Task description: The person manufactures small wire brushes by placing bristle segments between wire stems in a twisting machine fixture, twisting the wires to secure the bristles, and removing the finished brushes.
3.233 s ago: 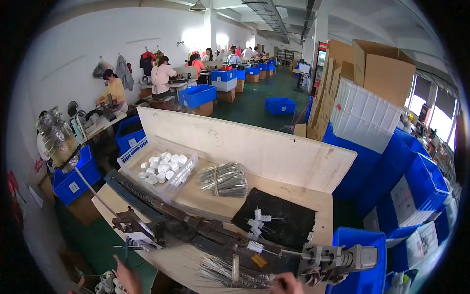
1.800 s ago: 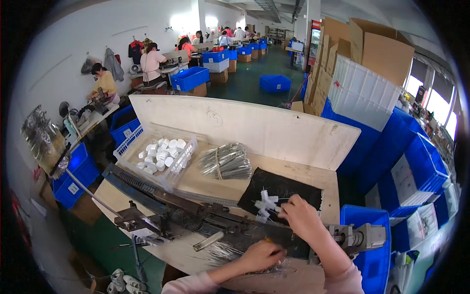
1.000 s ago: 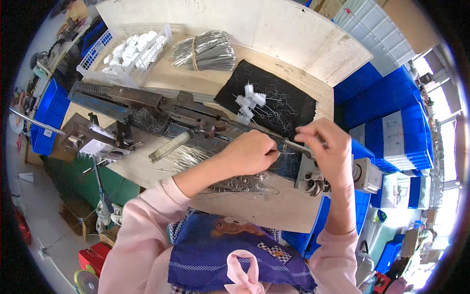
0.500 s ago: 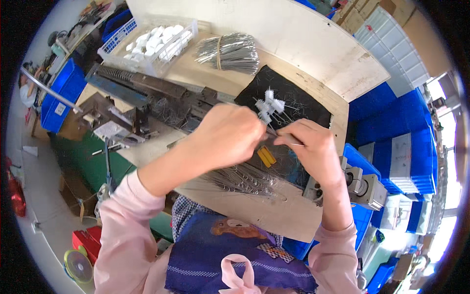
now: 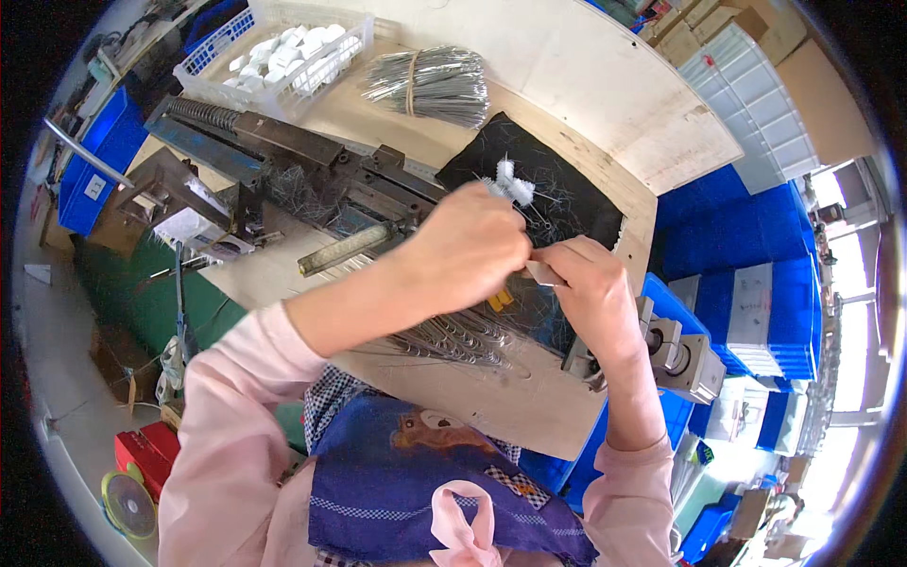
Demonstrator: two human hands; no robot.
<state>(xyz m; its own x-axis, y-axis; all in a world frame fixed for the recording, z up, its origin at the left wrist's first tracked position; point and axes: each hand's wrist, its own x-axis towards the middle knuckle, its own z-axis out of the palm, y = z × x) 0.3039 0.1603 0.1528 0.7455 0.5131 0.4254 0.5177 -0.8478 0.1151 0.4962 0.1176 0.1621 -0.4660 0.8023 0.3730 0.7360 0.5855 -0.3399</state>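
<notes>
My left hand (image 5: 477,248) is closed in a fist over the middle of the bench, knuckles up, hiding what it may hold. Against it, my right hand (image 5: 593,293) pinches with thumb and fingers. A small pale flat piece (image 5: 545,274) shows at the right thumb; its kind is not clear. Just beyond the hands, small white bristle brushes (image 5: 515,186) with wire stems lie on a black mat (image 5: 586,203). Under my left wrist spreads a heap of looped wires (image 5: 458,340). A yellow piece (image 5: 501,300) is partly covered by my hands.
A metal bench fixture (image 5: 293,142) with a spring and a bar handle (image 5: 345,248) stands at left. Behind are a clear basket (image 5: 354,47) of white pieces and a banded wire bundle (image 5: 430,85). A metal clamp-like device (image 5: 685,359) sits at right, near blue bins (image 5: 742,307).
My hands have come closer together and now meet, covering more of the yellow piece. The whole view has shifted slightly, and the bar handle now shows beside my left forearm.
</notes>
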